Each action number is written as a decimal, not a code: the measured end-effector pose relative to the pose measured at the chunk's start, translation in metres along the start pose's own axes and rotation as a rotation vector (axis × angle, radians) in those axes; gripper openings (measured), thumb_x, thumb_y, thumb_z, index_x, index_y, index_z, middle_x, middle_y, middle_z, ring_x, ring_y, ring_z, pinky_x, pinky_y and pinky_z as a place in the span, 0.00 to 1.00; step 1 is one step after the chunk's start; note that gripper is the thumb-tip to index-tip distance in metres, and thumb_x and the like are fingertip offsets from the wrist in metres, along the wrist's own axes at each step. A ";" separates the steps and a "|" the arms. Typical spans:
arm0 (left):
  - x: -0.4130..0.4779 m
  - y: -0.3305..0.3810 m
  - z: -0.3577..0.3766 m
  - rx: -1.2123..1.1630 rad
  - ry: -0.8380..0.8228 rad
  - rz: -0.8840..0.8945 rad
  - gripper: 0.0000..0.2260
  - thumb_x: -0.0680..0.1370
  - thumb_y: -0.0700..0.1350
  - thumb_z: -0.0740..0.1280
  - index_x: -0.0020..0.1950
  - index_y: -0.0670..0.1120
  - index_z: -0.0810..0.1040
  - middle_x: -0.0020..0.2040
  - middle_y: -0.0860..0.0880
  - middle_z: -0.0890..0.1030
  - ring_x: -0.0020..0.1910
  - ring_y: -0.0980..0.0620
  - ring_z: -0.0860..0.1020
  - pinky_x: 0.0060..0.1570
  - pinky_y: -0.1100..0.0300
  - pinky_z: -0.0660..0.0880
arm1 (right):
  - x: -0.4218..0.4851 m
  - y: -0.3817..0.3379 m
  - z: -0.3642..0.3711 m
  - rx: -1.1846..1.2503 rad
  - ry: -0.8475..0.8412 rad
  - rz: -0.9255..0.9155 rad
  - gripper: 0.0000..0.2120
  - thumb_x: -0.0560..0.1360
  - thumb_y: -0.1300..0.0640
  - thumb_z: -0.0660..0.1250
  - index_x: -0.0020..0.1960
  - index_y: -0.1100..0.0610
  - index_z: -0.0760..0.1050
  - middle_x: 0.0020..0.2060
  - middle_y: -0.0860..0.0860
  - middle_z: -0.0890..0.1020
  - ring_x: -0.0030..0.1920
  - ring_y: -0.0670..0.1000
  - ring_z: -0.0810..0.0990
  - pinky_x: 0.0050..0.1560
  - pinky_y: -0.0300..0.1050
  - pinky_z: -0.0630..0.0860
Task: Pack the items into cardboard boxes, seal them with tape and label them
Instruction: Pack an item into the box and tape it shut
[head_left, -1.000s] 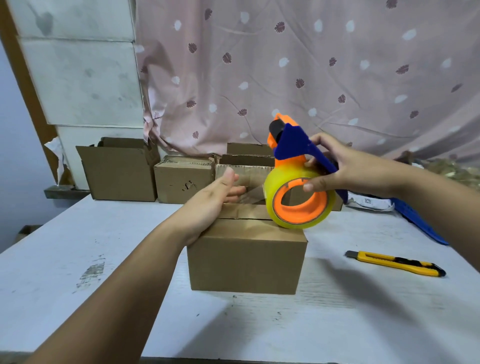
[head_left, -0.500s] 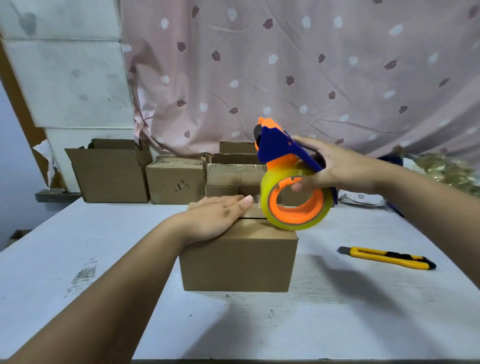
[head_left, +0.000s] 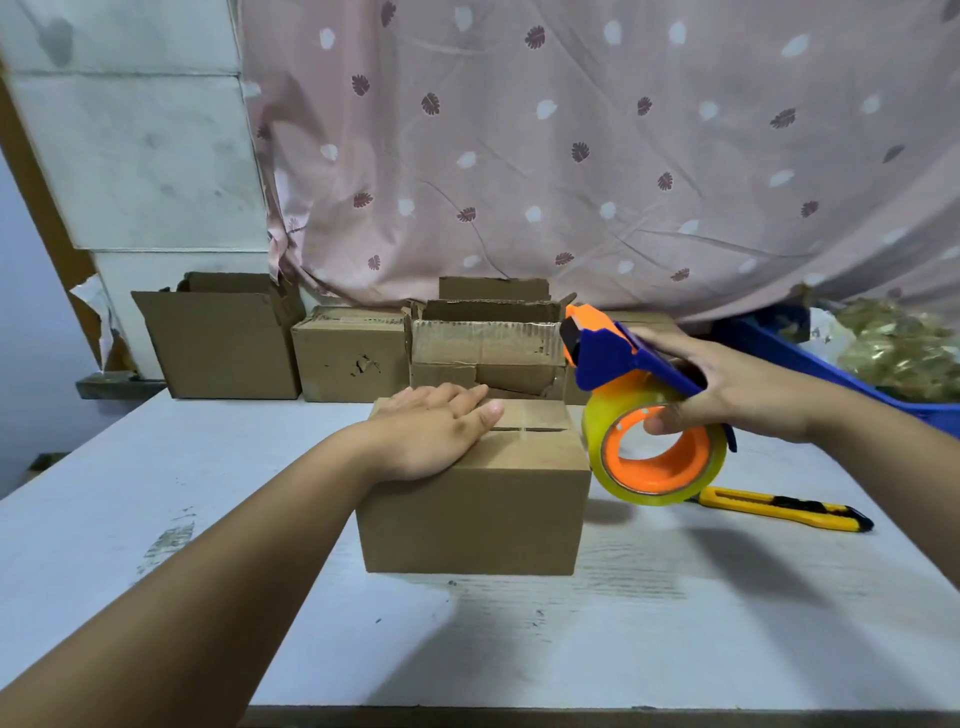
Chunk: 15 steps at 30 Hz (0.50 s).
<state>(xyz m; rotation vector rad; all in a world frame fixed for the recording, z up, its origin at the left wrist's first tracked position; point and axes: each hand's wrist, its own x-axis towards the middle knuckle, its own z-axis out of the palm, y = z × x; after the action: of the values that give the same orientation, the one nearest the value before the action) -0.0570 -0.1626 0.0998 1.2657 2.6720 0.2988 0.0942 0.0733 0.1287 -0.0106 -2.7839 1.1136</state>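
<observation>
Tip for sealing: left hand (head_left: 436, 434) lies flat, fingers straight, on top of the cardboard box (head_left: 478, 519), holding it shut, while right hand (head_left: 732, 387) grips the tape dispenser (head_left: 613, 358) just off the box's right edge. I'd anchor tape on that side, then pull straight along the top seam (head_left: 530, 429).

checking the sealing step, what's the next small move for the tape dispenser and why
Probably lower the tape dispenser onto the box, at the right end of its top seam. The right hand grips it in the air just off the box's right edge, the left hand lies flat on its closed top, and the seam shows as a dark line. Whether tape already covers it is unclear.
</observation>
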 end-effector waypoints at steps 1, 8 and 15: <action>0.000 0.000 -0.001 -0.002 -0.005 0.001 0.25 0.81 0.61 0.41 0.77 0.57 0.50 0.76 0.58 0.56 0.76 0.53 0.51 0.72 0.55 0.44 | 0.000 0.003 0.001 0.005 0.005 0.008 0.37 0.62 0.48 0.74 0.66 0.32 0.62 0.56 0.33 0.76 0.56 0.38 0.76 0.51 0.30 0.75; 0.005 -0.002 0.000 0.106 -0.040 0.024 0.25 0.82 0.59 0.44 0.78 0.55 0.46 0.76 0.57 0.54 0.75 0.53 0.51 0.71 0.55 0.45 | -0.009 0.022 0.017 0.175 0.036 0.036 0.37 0.62 0.51 0.74 0.65 0.32 0.63 0.55 0.33 0.78 0.55 0.37 0.77 0.49 0.30 0.75; 0.005 -0.002 0.006 0.165 0.110 0.076 0.23 0.82 0.57 0.45 0.78 0.56 0.50 0.77 0.56 0.56 0.74 0.52 0.55 0.71 0.56 0.51 | -0.013 0.043 0.046 0.334 0.075 0.075 0.37 0.64 0.57 0.73 0.67 0.37 0.62 0.60 0.45 0.76 0.55 0.45 0.79 0.49 0.39 0.77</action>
<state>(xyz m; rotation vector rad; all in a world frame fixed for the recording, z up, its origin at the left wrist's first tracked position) -0.0605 -0.1591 0.0936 1.4402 2.7952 0.1652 0.0987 0.0720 0.0645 -0.1185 -2.5172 1.5484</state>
